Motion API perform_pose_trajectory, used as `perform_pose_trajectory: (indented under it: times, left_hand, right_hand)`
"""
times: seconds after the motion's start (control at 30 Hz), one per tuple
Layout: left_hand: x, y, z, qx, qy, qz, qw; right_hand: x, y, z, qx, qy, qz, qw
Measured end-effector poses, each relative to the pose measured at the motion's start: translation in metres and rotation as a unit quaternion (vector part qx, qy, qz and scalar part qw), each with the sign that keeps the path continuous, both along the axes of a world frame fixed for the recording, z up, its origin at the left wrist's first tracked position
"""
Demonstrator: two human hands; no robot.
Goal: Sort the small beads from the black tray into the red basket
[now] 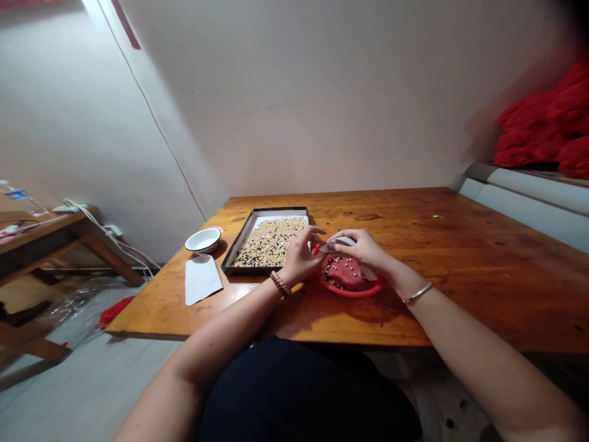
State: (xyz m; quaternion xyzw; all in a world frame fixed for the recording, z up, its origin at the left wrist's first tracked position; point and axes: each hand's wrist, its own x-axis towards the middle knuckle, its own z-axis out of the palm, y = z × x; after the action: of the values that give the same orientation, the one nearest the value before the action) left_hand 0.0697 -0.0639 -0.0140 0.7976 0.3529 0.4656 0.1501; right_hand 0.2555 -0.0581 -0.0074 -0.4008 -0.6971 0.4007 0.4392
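My right hand (363, 248) is closed around a pale, thin folded piece (340, 244) that looks like paper or card, over a red plastic basket (352, 294). Tan and dark beans (332, 268) are scattered inside the basket on its mesh bottom. Beside its left rim, the fingers of my left hand (301, 255) curl in close to the tip of the pale piece. A bit of red shows at those fingertips; what they grip is too small to make out. Just behind the left hand lies a shallow black-edged tray (237, 245) of mixed beans (271, 239).
At the left of the wooden table (427, 264) stand a white enamel bowl (202, 240) with a dark rim and a white card (201, 282). A small green thing (435, 216) lies far right. Another wooden table (59, 224) with a plastic bottle (21, 195) stands left.
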Motion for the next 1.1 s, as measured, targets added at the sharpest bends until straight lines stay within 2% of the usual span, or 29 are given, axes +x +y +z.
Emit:
perform_pose_trajectory:
  times: [0.27,0.53,0.87,1.0,1.1]
  left_hand:
    - [0.0014,-0.0046,0.0019,-0.046,-0.044,-0.074,0.995]
    - [0.0009,-0.0005,0.0054,-0.121,-0.1,-0.085,0.984]
    - [0.0012,0.0029,0.0071,-0.202,-0.177,-0.121,0.956]
    - [0.0013,0.0027,0.0069,-0.216,-0.197,-0.155,0.944]
    - [0.0018,0.0021,0.0062,-0.23,-0.204,-0.171,0.936]
  right_hand:
    - [0.0026,0.0033,-0.0025,-0.013,-0.015,-0.028,0.999]
    - [0.0024,0.004,-0.0036,0.031,-0.034,-0.009,0.999]
    - [0.0005,0.0043,-0.0017,0.067,-0.054,-0.033,0.996]
    - [-0.0012,0.0046,-0.0051,0.073,-0.024,-0.042,0.996]
    - [-0.0017,0.0039,-0.006,0.039,0.004,-0.012,0.999]
